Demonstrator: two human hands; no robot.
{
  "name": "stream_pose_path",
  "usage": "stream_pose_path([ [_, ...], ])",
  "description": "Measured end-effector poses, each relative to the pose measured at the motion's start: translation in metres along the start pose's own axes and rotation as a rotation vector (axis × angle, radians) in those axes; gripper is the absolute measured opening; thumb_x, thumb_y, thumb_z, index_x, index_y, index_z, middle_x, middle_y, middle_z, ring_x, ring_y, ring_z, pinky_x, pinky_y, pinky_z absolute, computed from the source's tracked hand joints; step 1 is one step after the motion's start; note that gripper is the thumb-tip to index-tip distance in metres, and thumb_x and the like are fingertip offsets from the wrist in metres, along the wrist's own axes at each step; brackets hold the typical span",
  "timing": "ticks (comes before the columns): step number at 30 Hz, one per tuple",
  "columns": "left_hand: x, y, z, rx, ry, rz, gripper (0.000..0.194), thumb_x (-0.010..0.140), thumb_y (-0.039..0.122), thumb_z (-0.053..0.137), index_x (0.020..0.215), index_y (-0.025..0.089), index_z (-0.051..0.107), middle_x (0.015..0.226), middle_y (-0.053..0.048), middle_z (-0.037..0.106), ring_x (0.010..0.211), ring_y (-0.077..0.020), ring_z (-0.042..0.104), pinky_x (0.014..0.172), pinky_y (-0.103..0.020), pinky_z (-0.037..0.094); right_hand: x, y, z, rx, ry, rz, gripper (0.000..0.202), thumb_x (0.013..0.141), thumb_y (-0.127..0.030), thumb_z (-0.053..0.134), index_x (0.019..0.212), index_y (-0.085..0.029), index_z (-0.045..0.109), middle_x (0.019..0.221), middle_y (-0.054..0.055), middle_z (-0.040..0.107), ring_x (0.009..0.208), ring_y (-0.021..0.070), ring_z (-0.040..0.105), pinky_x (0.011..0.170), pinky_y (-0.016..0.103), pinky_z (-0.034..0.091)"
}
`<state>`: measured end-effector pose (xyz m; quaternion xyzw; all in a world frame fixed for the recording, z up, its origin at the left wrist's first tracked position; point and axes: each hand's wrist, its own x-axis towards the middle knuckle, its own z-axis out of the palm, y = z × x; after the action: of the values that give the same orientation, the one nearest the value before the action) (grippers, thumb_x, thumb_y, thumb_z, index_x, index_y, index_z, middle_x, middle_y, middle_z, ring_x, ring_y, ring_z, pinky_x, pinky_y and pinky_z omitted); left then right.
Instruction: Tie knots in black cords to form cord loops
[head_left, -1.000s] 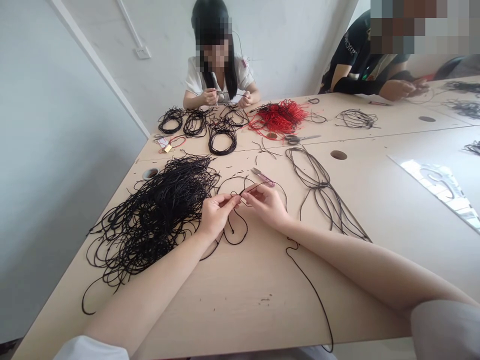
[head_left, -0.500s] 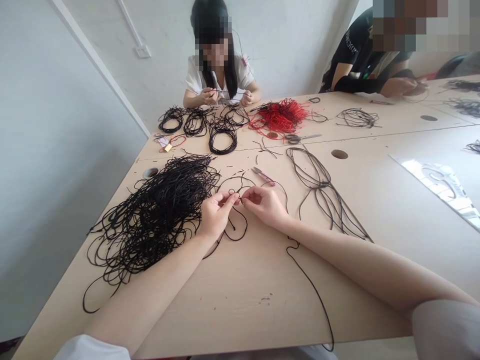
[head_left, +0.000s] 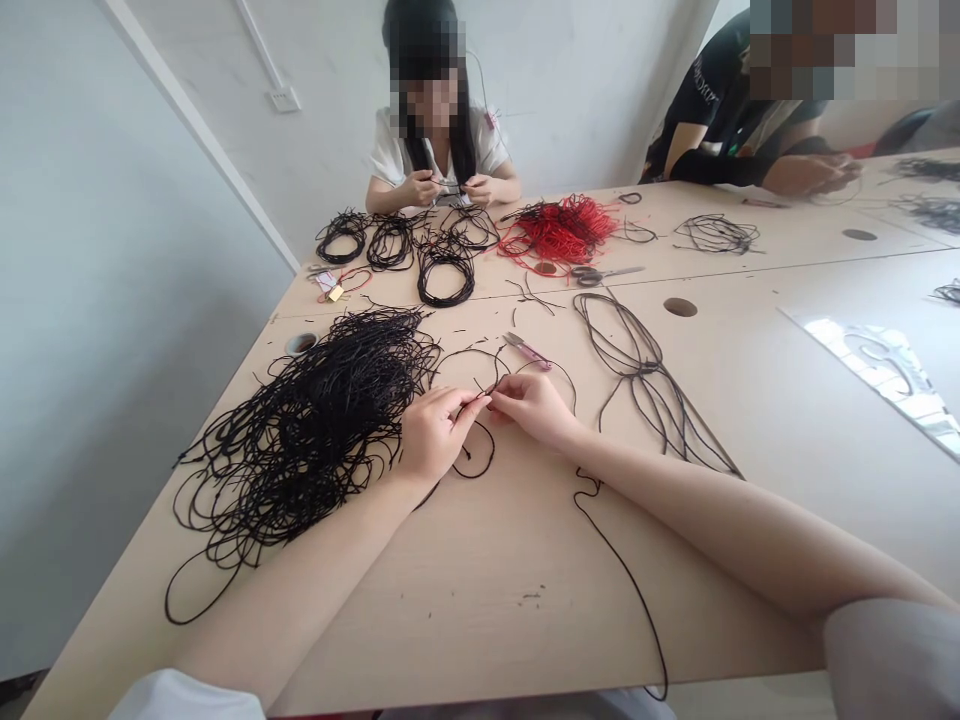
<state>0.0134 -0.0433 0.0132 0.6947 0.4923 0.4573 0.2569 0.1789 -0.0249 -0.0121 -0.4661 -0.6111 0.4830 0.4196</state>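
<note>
My left hand [head_left: 436, 432] pinches a thin black cord [head_left: 484, 450] between thumb and forefinger, over the middle of the table [head_left: 480, 590]. Right beside it, my right hand [head_left: 534, 408] has its fingertips closed on the same cord, the two hands' tips almost touching. Loops of the cord lie below and behind the hands, and a long piece trails to the table's front edge. A large tangled pile of black cords [head_left: 322, 410] is left of my left hand. Small pink-handled snips [head_left: 529, 352] lie just behind my right hand.
A bundle of dark cords [head_left: 641, 370] lies to the right. Farther back are coiled black cords [head_left: 446, 280], a red cord pile [head_left: 566, 232] and scissors [head_left: 589, 276]. Across the table a person [head_left: 442, 150] holds a cord; another person's arms [head_left: 750, 165] rest at the back right.
My left hand has turned slightly and its fingertips have shifted a little right, with the cord's small loop at the fingers changed. The person opposite has brought both hands closer together.
</note>
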Motion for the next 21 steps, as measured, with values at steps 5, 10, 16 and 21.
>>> stream_pose_path([
  [5,0.001,-0.006,0.001,0.006,-0.011,-0.056,0.020,0.077,0.041,0.066,0.080,0.023,0.073,0.084,-0.005,0.072,0.069,-0.0177,0.061,0.069,-0.028,0.044,0.001,0.000,0.003,-0.065,0.042,-0.106,0.007,0.080,-0.025,0.057,0.076,-0.019,0.060,0.068,0.001,0.067,0.064,0.0151,0.064,0.060,0.028,0.051],
  [10,0.003,-0.013,0.004,-0.132,-0.082,-0.169,0.028,0.079,0.044,0.063,0.082,0.019,0.073,0.082,-0.006,0.074,0.074,-0.0197,0.066,0.070,-0.029,0.049,0.002,0.000,0.003,-0.043,0.060,-0.196,0.008,0.082,-0.022,0.053,0.082,-0.019,0.060,0.079,0.002,0.066,0.074,0.0150,0.065,0.069,0.029,0.053],
  [16,0.004,-0.018,0.007,-0.270,-0.189,-0.292,0.034,0.075,0.047,0.067,0.082,0.015,0.073,0.076,-0.007,0.072,0.068,-0.0189,0.063,0.057,-0.026,0.048,0.003,0.004,0.001,-0.049,0.069,-0.213,0.006,0.082,-0.021,0.053,0.081,-0.019,0.058,0.079,0.002,0.065,0.074,0.0150,0.064,0.069,0.030,0.052],
  [21,0.005,-0.020,0.006,-0.276,-0.214,-0.291,0.033,0.075,0.046,0.067,0.081,0.014,0.072,0.075,-0.007,0.071,0.069,-0.0176,0.062,0.059,-0.025,0.048,0.001,0.002,0.002,-0.032,0.126,-0.189,0.008,0.079,-0.022,0.057,0.084,-0.020,0.052,0.079,0.001,0.063,0.073,0.0150,0.063,0.069,0.030,0.053],
])
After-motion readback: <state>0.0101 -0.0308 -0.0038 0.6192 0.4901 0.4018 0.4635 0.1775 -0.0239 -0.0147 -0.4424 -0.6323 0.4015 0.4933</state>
